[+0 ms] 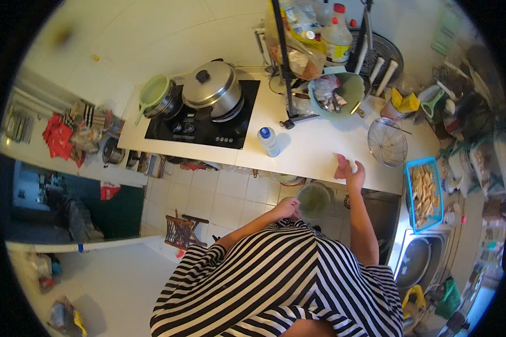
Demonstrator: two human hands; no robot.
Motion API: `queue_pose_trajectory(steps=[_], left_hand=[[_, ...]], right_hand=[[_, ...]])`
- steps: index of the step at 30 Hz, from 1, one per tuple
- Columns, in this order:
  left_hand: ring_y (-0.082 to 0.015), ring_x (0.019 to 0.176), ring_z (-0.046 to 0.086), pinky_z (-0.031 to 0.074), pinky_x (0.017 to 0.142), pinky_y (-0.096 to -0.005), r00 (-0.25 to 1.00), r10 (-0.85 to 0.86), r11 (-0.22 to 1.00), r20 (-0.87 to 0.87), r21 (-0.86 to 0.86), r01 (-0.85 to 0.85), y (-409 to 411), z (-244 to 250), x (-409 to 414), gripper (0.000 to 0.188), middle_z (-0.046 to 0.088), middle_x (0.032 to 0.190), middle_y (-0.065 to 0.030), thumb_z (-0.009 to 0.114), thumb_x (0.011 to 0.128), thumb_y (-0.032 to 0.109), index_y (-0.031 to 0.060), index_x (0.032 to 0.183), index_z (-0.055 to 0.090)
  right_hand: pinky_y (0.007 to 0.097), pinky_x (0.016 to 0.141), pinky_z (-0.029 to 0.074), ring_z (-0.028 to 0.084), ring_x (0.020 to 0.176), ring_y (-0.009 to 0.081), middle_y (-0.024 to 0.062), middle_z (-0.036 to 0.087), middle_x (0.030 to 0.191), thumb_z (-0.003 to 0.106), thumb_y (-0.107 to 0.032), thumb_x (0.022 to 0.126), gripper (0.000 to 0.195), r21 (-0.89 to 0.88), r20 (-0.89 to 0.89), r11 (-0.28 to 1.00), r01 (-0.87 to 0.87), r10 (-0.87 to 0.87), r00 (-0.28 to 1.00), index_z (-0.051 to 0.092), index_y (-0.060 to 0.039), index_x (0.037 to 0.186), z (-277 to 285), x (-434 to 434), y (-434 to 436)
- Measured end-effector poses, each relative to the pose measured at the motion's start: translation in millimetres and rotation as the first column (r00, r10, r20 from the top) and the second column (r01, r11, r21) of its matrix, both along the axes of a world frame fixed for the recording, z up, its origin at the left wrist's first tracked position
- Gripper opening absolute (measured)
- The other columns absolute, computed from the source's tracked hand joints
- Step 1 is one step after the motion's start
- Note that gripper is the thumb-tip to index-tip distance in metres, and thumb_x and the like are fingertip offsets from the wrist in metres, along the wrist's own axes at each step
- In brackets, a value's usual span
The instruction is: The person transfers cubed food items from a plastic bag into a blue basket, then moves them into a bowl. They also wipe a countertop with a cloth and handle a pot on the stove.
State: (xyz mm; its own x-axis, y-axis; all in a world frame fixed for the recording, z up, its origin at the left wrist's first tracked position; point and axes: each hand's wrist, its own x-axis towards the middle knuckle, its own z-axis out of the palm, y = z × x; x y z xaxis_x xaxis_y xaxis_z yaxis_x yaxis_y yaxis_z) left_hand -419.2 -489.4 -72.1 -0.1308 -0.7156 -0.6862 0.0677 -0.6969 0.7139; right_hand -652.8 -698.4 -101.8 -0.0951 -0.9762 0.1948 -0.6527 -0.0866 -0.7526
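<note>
My right hand (355, 177) is over the white countertop (303, 156) near its front edge, gripping a pink cloth (341, 166) that lies against the surface. My left hand (287, 208) is held low in front of my striped shirt, its fingers curled; whether anything is in them is hidden. Below it on the floor is a round bucket (313, 201), apparently with greenish contents. A plastic bottle (269, 142) with a blue cap stands on the counter, left of the cloth. To the right of my right hand rests a wire strainer (387, 142).
A lidded steel pot (212, 90) and a green strainer (155, 96) sit at the black gas hob (198, 135). Behind the bottle, a rack (284, 63) stands beside a pale green basin (352, 109). A blue basket (409, 198) of food borders the sink (417, 257). A small folding stool (185, 231) occupies the floor.
</note>
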Motion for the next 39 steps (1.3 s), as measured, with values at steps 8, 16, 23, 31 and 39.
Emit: queue_pose_trajectory(steps=[8, 16, 23, 31, 39], left_hand=[[-0.0286, 0.076, 0.067, 0.055, 0.063, -0.0367, 0.910, -0.118, 0.931, 0.398, -0.275, 0.241, 5.4, -12.8, -29.9, 0.030, 0.065, 0.095, -0.0200, 0.055, 0.081, 0.003, -0.0030, 0.110, 0.057], [-0.0326, 0.097, 0.060, 0.047, 0.084, -0.0385, 0.754, -0.162, 0.875, 0.636, -0.261, 0.408, 1.1, -1.5, -69.6, 0.034, 0.064, 0.101, -0.0180, 0.066, 0.079, 0.027, 0.0025, 0.103, 0.064], [-0.0389, 0.059, 0.059, 0.047, 0.059, -0.0469, 0.750, -0.078, 0.850, 0.657, -0.349, 0.395, 21.3, 13.5, -95.9, 0.036, 0.059, 0.064, -0.0217, 0.062, 0.079, 0.034, -0.0006, 0.068, 0.063], [-0.0414, 0.090, 0.059, 0.047, 0.082, -0.0466, 0.720, 0.170, 0.885, 0.673, -0.426, 0.190, 103.0, -19.6, -56.0, 0.035, 0.060, 0.083, -0.0289, 0.062, 0.076, 0.035, 0.0016, 0.086, 0.066], [-0.0447, 0.101, 0.055, 0.044, 0.091, -0.0436, 0.871, 0.288, 0.922, 0.398, -0.360, -0.141, 131.1, -31.8, 50.0, 0.052, 0.060, 0.109, -0.0254, 0.039, 0.095, 0.047, 0.0011, 0.097, 0.064]], right_hand=[[0.0424, 0.101, 0.037, 0.046, 0.119, 0.0403, 0.0251, 0.052, 0.126, 0.062, -0.013, 0.082, 0.030, 0.025, -0.025, 0.992, -0.121, 0.122, 0.992, 0.059, 0.0023, 0.108, 11.1, -59.9, 94.1], [0.0445, 0.074, 0.050, 0.063, 0.086, 0.0376, 0.0193, 0.065, 0.094, 0.057, -0.019, 0.085, 0.021, 0.360, -0.087, 0.881, -0.307, 0.360, 0.929, 0.065, -0.0056, 0.099, -31.5, -144.2, 164.9], [0.0493, 0.065, 0.049, 0.061, 0.079, 0.0422, 0.0215, 0.063, 0.079, 0.058, -0.024, 0.084, 0.017, 0.532, -0.311, 0.708, -0.464, 0.673, 0.671, 0.061, -0.0073, 0.083, -40.1, -163.7, 186.6], [0.0484, 0.068, 0.051, 0.064, 0.081, 0.0390, 0.0207, 0.064, 0.083, 0.052, -0.024, 0.085, 0.021, 0.616, -0.442, 0.336, -0.713, 0.896, 0.041, 0.061, -0.0053, 0.081, -77.4, -107.3, 201.0], [0.0465, 0.076, 0.051, 0.062, 0.086, 0.0406, 0.0209, 0.063, 0.092, 0.050, -0.031, 0.088, 0.030, 0.611, -0.359, 0.326, -0.721, 0.926, 0.115, 0.062, -0.0043, 0.095, -64.8, 17.4, 222.9]])
